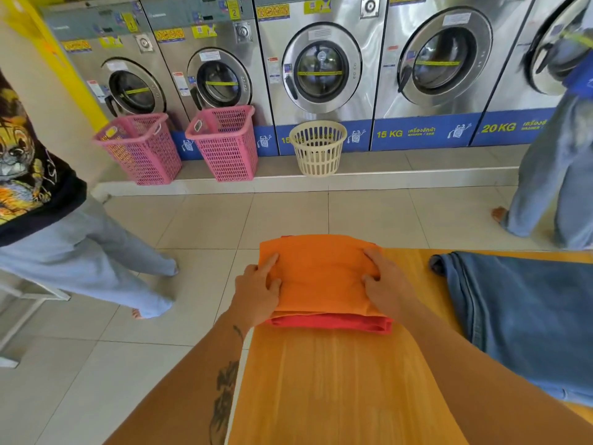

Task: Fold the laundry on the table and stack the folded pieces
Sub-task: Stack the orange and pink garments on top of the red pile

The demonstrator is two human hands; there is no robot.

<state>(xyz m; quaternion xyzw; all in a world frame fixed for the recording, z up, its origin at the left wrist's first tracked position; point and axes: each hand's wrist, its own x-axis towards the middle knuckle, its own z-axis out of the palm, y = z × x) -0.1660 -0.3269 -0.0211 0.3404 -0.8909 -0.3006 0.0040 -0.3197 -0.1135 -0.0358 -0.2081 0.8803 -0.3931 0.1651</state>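
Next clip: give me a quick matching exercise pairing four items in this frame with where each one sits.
Items:
1. orange folded piece
2. red folded piece
3. jeans
4. cream basket

Places:
A. on the floor by the washers
B. bottom of the stack
C. under both hands, top of the stack
D. spread on the table's right side

Pairs: 1-C, 2-B, 3-D, 4-A

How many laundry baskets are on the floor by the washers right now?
3: a pink basket at far left, a second pink basket beside it, and a cream round basket further right. Others may be out of frame.
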